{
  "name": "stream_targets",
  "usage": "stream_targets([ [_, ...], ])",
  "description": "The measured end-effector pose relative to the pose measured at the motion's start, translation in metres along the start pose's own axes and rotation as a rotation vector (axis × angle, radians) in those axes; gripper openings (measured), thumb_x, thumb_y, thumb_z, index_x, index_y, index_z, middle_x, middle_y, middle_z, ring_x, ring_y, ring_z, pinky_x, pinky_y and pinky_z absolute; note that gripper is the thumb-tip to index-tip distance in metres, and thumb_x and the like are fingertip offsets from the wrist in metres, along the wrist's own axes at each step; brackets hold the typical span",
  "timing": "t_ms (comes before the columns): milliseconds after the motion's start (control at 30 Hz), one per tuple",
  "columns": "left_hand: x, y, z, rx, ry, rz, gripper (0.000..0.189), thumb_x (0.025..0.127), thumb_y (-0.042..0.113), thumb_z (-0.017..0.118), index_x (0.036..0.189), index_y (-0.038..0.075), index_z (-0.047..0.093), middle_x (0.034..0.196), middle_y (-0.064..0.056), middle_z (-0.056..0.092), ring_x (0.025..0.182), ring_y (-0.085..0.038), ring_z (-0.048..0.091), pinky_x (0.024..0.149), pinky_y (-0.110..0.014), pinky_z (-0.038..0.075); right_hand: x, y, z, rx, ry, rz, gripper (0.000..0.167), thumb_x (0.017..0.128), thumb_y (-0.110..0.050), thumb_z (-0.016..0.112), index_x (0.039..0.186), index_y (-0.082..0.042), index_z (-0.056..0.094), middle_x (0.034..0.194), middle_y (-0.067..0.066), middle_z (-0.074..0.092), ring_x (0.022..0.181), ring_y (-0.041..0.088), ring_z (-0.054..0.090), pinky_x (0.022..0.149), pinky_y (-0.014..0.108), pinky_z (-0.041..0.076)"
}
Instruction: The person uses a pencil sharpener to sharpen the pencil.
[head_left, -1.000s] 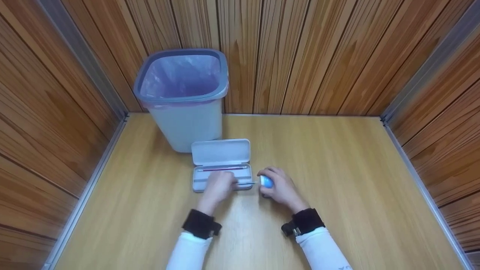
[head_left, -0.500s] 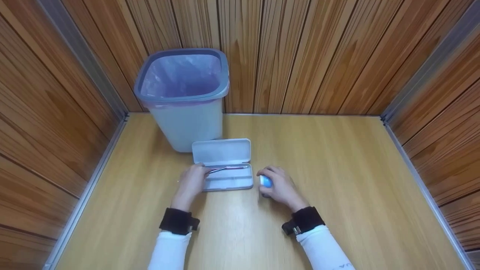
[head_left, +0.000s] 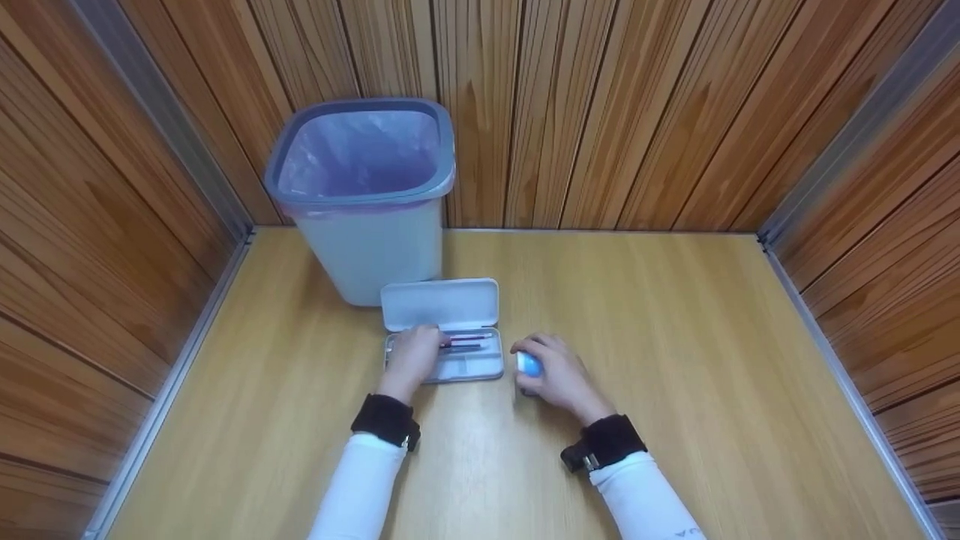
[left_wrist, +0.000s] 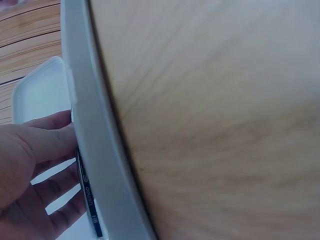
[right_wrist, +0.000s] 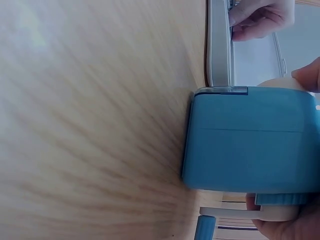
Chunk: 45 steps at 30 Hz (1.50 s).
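A light grey pencil case [head_left: 441,304] lies with its lid up in the head view. Over its left half, my left hand [head_left: 414,360] reaches in and pinches a dark pencil [head_left: 466,347], which lies along the tray beside a reddish pencil [head_left: 472,337]. The left wrist view shows this dark pencil [left_wrist: 89,200] with pale lettering, just inside the case wall; thumb and fingertips cover its upper end. To the right of the case, my right hand [head_left: 561,373] grips a blue pencil sharpener [right_wrist: 250,140] standing on the table. Its pale crank handle [right_wrist: 235,214] shows in the right wrist view.
Behind the case stands a white waste bin [head_left: 375,247] with a grey rim and a plastic liner. Wooden panel walls [head_left: 585,112] enclose the table [head_left: 675,322] at the back and sides.
My left hand has drawn the dark pencil leftward from beside the sharpener, then lowered it into the case next to the reddish pencil. The right hand and sharpener have stayed in place.
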<state>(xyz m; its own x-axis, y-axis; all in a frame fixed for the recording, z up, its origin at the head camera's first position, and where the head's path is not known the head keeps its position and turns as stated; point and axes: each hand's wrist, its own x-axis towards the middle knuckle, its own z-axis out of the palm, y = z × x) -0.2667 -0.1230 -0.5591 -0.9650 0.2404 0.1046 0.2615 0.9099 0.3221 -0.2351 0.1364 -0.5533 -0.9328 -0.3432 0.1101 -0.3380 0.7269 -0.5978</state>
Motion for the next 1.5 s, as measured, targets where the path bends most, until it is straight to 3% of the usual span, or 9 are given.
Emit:
stream_targets([
  [67, 0.000, -0.001, 0.001, 0.003, -0.003, 0.000, 0.013, 0.087, 0.004, 0.067, 0.086, 0.011, 0.077, 0.079, -0.003, 0.067, 0.073, -0.022, 0.062, 0.068, -0.037, 0.050, 0.000, -0.001, 0.000, 0.000, 0.000, -0.006, 0.037, 0.081, -0.026, 0.075, 0.117, -0.022, 0.068, 0.122, 0.000, 0.059, 0.113, 0.024, 0.051, 0.092, 0.044, 0.045],
  [233, 0.002, -0.005, 0.003, 0.110, 0.026, -0.022, 0.016, 0.085, 0.001, 0.066, 0.079, 0.012, 0.075, 0.071, -0.003, 0.064, 0.065, -0.022, 0.058, 0.061, -0.039, 0.049, 0.000, -0.001, 0.000, 0.003, 0.004, -0.004, 0.037, 0.081, -0.025, 0.076, 0.117, -0.023, 0.068, 0.121, 0.000, 0.058, 0.113, 0.024, 0.051, 0.092, 0.045, 0.045],
  [400, 0.004, -0.009, 0.006, 0.180, 0.016, -0.074, 0.019, 0.085, -0.004, 0.065, 0.088, 0.011, 0.077, 0.078, -0.007, 0.068, 0.073, -0.027, 0.064, 0.066, -0.044, 0.052, 0.000, 0.000, 0.001, 0.009, -0.001, -0.006, 0.036, 0.081, -0.024, 0.076, 0.117, -0.023, 0.068, 0.122, 0.001, 0.058, 0.113, 0.025, 0.051, 0.092, 0.045, 0.044],
  [567, 0.003, -0.012, 0.007, 0.208, 0.018, -0.072, 0.017, 0.085, -0.005, 0.064, 0.090, 0.007, 0.076, 0.084, -0.011, 0.066, 0.080, -0.031, 0.064, 0.069, -0.046, 0.053, 0.000, 0.001, 0.003, 0.007, 0.001, -0.019, 0.036, 0.082, -0.025, 0.075, 0.117, -0.023, 0.068, 0.122, 0.001, 0.058, 0.112, 0.025, 0.051, 0.092, 0.045, 0.044],
  [800, -0.006, -0.013, 0.002, 0.228, 0.039, -0.036, 0.019, 0.088, -0.009, 0.060, 0.101, -0.002, 0.072, 0.107, -0.018, 0.063, 0.106, -0.035, 0.058, 0.086, -0.055, 0.050, 0.000, 0.000, 0.002, 0.013, -0.027, -0.003, 0.038, 0.083, -0.026, 0.075, 0.120, -0.023, 0.067, 0.125, 0.002, 0.057, 0.116, 0.026, 0.051, 0.094, 0.046, 0.044],
  [967, -0.015, -0.009, -0.012, 0.184, 0.025, 0.012, 0.016, 0.088, -0.009, 0.061, 0.097, 0.001, 0.069, 0.094, -0.014, 0.068, 0.091, -0.033, 0.064, 0.083, -0.051, 0.049, -0.001, 0.000, -0.002, 0.027, -0.051, 0.014, 0.039, 0.084, -0.026, 0.076, 0.122, -0.024, 0.066, 0.126, 0.000, 0.056, 0.116, 0.025, 0.050, 0.094, 0.046, 0.045],
  [1200, -0.030, 0.000, -0.023, 0.135, 0.078, 0.147, 0.014, 0.082, -0.009, 0.065, 0.083, 0.005, 0.068, 0.079, -0.009, 0.068, 0.075, -0.029, 0.065, 0.074, -0.047, 0.050, -0.001, 0.001, -0.005, 0.022, -0.055, 0.005, 0.045, 0.080, -0.025, 0.079, 0.122, -0.026, 0.064, 0.125, -0.003, 0.056, 0.113, 0.022, 0.050, 0.092, 0.043, 0.046],
  [1500, -0.041, 0.016, -0.024, 0.110, 0.020, 0.172, 0.009, 0.085, -0.001, 0.070, 0.085, 0.008, 0.070, 0.078, -0.005, 0.065, 0.074, -0.023, 0.063, 0.067, -0.040, 0.047, 0.000, 0.001, -0.006, 0.018, -0.060, -0.018, 0.049, 0.079, -0.025, 0.078, 0.125, -0.017, 0.062, 0.125, 0.002, 0.058, 0.113, 0.023, 0.051, 0.095, 0.044, 0.045],
])
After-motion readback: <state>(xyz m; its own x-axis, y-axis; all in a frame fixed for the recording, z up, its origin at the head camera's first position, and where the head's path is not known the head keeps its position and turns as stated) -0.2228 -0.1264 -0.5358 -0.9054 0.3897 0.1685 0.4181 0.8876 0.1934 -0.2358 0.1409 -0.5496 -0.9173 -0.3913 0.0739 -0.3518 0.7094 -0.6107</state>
